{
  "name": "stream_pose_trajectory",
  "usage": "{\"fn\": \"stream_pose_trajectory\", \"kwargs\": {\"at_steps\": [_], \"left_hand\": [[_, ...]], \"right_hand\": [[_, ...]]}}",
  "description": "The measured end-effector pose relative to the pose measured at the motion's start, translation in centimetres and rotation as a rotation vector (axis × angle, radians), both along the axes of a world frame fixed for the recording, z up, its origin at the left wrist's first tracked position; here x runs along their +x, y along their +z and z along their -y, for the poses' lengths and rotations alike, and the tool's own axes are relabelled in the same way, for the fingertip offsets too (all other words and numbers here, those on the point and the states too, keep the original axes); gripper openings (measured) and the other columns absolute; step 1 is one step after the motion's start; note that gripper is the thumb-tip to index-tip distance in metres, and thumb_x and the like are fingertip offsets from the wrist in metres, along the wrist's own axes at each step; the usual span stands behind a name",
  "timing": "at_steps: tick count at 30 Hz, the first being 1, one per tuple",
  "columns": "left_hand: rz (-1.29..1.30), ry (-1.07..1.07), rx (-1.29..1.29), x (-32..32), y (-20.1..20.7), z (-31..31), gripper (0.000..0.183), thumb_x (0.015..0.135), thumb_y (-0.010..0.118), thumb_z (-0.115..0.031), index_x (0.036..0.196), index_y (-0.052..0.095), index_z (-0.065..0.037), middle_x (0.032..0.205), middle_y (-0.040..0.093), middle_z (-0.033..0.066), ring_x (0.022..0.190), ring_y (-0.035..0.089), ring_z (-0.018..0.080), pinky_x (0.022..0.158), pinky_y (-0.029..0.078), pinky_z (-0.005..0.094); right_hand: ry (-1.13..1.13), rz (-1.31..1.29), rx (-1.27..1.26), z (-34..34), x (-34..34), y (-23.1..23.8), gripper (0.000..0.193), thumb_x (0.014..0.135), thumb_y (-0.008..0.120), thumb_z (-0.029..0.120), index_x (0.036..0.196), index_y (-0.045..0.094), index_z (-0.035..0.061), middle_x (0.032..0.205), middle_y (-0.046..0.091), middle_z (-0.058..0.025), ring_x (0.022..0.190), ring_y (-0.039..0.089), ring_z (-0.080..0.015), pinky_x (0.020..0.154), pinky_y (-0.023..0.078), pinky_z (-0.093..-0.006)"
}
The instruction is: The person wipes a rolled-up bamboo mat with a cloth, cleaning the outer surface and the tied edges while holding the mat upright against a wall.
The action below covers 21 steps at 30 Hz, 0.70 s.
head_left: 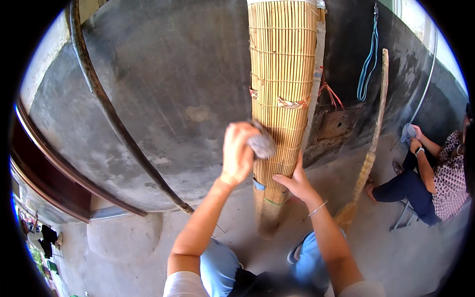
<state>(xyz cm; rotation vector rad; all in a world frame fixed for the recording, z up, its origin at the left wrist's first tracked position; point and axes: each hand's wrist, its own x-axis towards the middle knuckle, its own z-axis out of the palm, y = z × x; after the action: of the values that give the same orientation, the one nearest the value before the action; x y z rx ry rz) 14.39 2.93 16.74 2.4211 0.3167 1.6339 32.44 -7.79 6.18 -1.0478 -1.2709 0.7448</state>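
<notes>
A tall rolled bamboo mat (pixel 282 64) stands upright against the dark wall, bound with thin cords and a twisted strip. My left hand (pixel 237 151) is closed round a bunched grey cloth (pixel 261 141), slightly blurred, at the roll's left side. Low on the right side, my right hand (pixel 298 180) grips the roll with its thumb across the front; the other fingers are partly hidden behind it. The roll's lower end (pixel 268 222) reaches the concrete floor between my feet and the wall.
A long dark pole (pixel 111 109) leans on the wall at left, and a straw broom (pixel 373 143) leans at right. A blue strap (pixel 367 64) hangs on the wall. To the right a seated person (pixel 425 178) holds a grey-blue cloth (pixel 408 132). A doorway (pixel 49 173) is at far left.
</notes>
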Motion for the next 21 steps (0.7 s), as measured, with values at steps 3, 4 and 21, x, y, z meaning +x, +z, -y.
{"fn": "stream_pose_trajectory", "kwargs": {"at_steps": [3,4,21], "left_hand": [[0.302,0.108,-0.077,-1.1,5.6,-1.4,0.028,0.087,0.044,0.001,0.114,0.052,-0.002,0.115,0.052,0.0100,0.109,0.048,0.0210,0.099,0.038,0.0339],[0.449,0.074,-0.161,-1.2,8.1,-1.4,0.032,0.088,0.045,0.002,0.119,0.049,-0.002,0.117,0.051,0.0080,0.110,0.047,0.0182,0.099,0.038,0.0321],[0.339,-0.049,-0.020,2.6,13.3,-4.8,0.031,0.094,0.039,-0.014,0.121,0.051,-0.003,0.108,0.056,0.0067,0.099,0.052,0.0158,0.087,0.044,0.0316]], "right_hand": [[0.022,-0.054,-0.065,0.7,0.2,0.9,0.103,0.076,0.076,0.009,0.149,0.004,0.0010,0.141,0.038,-0.0176,0.130,0.040,-0.0257,0.108,0.035,-0.0393],[0.025,-0.059,-0.060,0.6,0.2,0.6,0.103,0.076,0.076,0.009,0.149,0.004,0.0010,0.141,0.038,-0.0176,0.130,0.040,-0.0257,0.108,0.035,-0.0393],[0.277,-0.047,-0.211,0.1,1.2,1.6,0.099,0.076,0.076,0.008,0.151,0.010,0.0045,0.143,0.040,-0.0130,0.132,0.039,-0.0228,0.109,0.033,-0.0373]]}}
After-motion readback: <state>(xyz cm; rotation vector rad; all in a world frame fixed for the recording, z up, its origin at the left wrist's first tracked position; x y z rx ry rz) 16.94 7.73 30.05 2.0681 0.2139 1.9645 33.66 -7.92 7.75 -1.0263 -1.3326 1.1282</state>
